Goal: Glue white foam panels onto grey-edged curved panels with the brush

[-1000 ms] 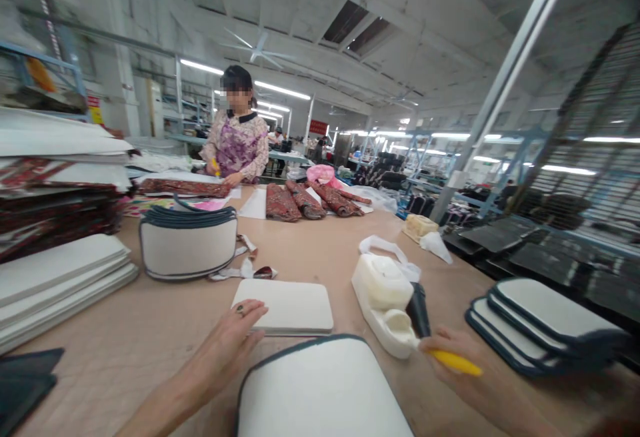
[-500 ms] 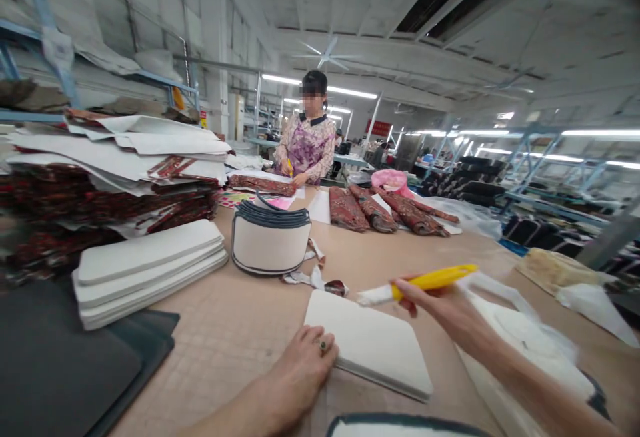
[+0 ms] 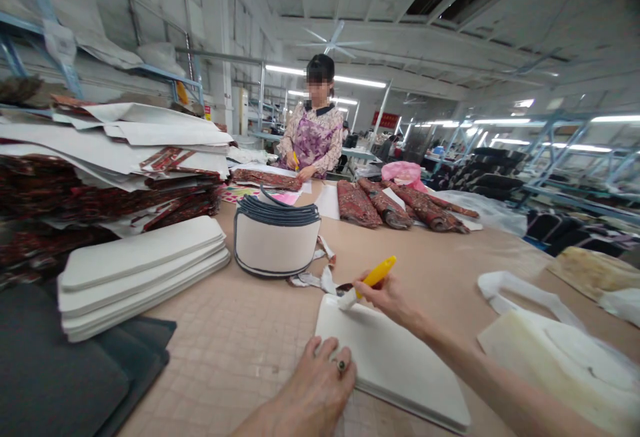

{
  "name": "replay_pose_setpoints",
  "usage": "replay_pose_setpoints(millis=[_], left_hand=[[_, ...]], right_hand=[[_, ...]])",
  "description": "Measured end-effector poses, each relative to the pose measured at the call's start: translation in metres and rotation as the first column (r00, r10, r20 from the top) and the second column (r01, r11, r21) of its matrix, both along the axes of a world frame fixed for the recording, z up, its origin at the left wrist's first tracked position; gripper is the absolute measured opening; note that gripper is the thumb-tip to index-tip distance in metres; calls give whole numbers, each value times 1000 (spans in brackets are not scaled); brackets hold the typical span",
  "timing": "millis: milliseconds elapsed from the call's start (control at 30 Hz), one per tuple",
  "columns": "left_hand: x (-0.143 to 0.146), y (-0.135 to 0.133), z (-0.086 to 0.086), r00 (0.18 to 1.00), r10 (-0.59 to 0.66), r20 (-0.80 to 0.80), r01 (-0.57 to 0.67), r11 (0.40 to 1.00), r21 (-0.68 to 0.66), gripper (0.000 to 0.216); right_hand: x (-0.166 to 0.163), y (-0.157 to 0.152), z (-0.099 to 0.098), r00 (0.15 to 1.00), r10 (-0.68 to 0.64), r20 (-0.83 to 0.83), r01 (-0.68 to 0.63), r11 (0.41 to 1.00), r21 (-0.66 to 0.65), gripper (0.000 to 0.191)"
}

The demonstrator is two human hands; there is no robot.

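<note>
My right hand [image 3: 389, 298] grips a brush [image 3: 380, 271] by its yellow handle. The pale bristles touch the far left corner of a short stack of white rounded-corner panels [image 3: 400, 357] on the table. On the near left edge of that stack rests my left hand [image 3: 324, 378], its fingers laid out over the top panel and a ring on one of them. Just beyond the brush lie torn scraps of white and red patterned material [image 3: 315, 278].
Left of my hands are a stack of white panels [image 3: 145, 257], dark sheets [image 3: 55, 357] and piled patterned fabric [image 3: 100, 190]. Dark-edged curved pieces [image 3: 275, 240] stand ahead. A whitish container [image 3: 560, 357] sits at right. Across the table a co-worker [image 3: 317, 130] handles patterned material.
My right hand has moved left and brought the brush down from above onto the top panel's far corner. My left hand stays on the panel edge. The view has shifted slightly.
</note>
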State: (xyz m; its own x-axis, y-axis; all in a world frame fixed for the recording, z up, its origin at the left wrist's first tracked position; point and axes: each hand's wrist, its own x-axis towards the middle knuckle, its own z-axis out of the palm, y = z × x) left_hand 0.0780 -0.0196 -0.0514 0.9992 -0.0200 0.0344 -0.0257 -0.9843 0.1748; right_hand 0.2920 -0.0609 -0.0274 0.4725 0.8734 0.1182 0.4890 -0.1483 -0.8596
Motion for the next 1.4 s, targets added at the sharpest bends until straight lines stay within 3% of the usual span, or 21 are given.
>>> replay_pose_setpoints(millis=[233, 333, 400, 467, 567, 633, 767, 933, 1167, 1267, 1400], left_hand=[[3, -1, 2, 999, 34, 23, -32, 996, -81, 37], [6, 11, 2, 997, 40, 61, -20, 951, -307, 32], [11, 28, 5, 993, 68, 97, -9, 858, -513, 37], [17, 48, 6, 984, 135, 113, -32, 768, -640, 43], [27, 71, 4, 983, 170, 71, -69, 696, -715, 45], [31, 79, 0, 988, 148, 43, -65, 651, -756, 49], [35, 80, -7, 993, 115, 39, -40, 612, -790, 48], [35, 76, -10, 987, 151, 59, -52, 639, -767, 38], [28, 70, 2, 986, 159, 46, -95, 772, -628, 50], [28, 68, 10, 989, 141, 40, -91, 807, -584, 51], [19, 56, 27, 985, 150, 81, -81, 832, -549, 49]], right_hand=[[62, -116, 17, 954, -252, 165, 268, 959, -86, 20], [64, -146, 31, 911, -350, 218, 376, 922, -89, 24], [49, -142, 40, 898, -381, 219, 404, 912, -68, 27], [22, -121, 46, 930, -328, 164, 342, 937, -65, 31], [-27, -77, 46, 997, -72, -10, 71, 993, -93, 29], [-53, -51, 41, 993, 70, -95, -79, 993, -92, 29], [-74, -29, 30, 981, 153, -118, -166, 980, -114, 27], [-54, -53, 28, 992, 99, -74, -109, 981, -160, 16], [2, -152, 40, 985, -109, 136, 143, 951, -273, 20], [12, -180, 51, 960, -220, 174, 257, 938, -234, 24], [3, -193, 75, 921, -353, 167, 370, 925, -88, 27]])
